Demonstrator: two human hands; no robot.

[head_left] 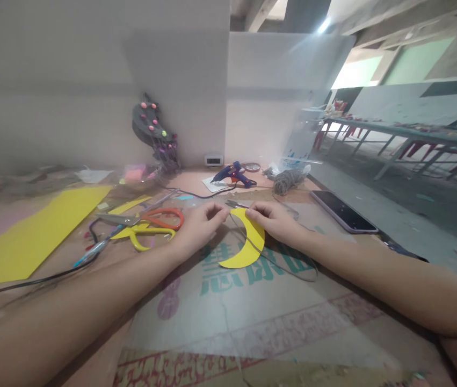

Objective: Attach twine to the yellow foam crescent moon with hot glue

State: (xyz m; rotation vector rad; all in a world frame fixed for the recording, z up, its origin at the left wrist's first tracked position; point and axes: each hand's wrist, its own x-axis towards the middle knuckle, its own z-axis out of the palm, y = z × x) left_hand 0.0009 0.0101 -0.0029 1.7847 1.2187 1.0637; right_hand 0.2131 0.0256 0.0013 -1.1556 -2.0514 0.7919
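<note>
A yellow crescent moon cut-out [255, 242] is between my hands, its lower tip curving to the left. My right hand [270, 217] pinches its upper right edge between thumb and fingers. At the crescent's upper tip, my left hand [204, 226] is closed in a pinch on a strand of grey yarn [276, 262]. That strand crosses the cut-out's front and loops out to the right over the board. Just beyond the fingertips lie the metal tips of a small tool [234, 204], its remainder hidden behind my right hand.
Scissors with orange and yellow handles [159, 217] lie left, near a yellow sheet [46, 231] and black cable. Behind stand a blue glue gun [234, 173], a grey yarn ball [288, 180] and a grey crescent decoration with pompoms [147, 123]. A phone [343, 211] rests at the right edge.
</note>
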